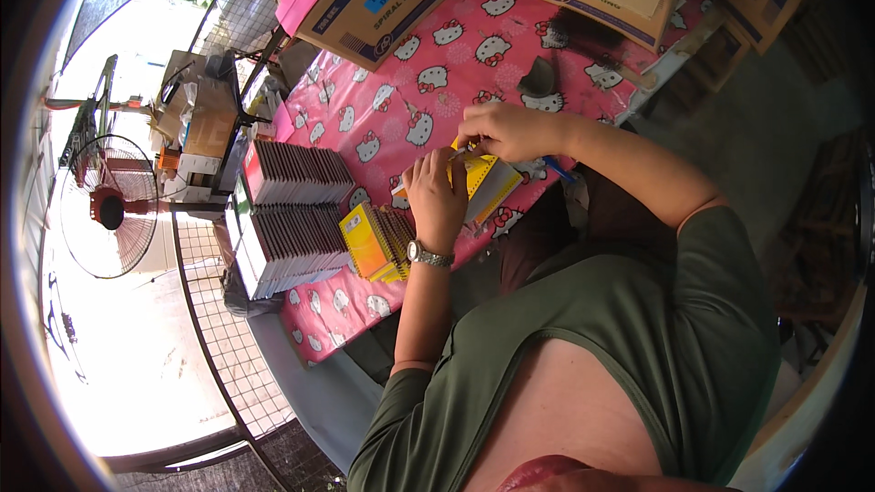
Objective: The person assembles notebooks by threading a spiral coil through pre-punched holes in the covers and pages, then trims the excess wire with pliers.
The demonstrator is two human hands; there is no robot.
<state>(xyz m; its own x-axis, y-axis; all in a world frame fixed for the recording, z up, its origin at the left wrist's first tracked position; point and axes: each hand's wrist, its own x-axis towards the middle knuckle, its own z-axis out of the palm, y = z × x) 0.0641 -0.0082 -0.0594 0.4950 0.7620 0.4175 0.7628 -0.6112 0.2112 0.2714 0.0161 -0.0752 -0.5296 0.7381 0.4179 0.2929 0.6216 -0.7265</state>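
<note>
The yellow notebook (479,179) is lying on the pink tablecloth (396,111), partly under the right hand (492,132) and beside the left hand (434,189); both are curling their fingers at its edge. I cannot tell their grip.

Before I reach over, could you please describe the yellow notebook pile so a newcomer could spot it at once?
On the pink table, find the big stacks of dark-edged books at the picture's left. The yellow pile sits between them and the person's watch. Its yellow-orange cover and smaller size set it apart from those stacks.
</note>
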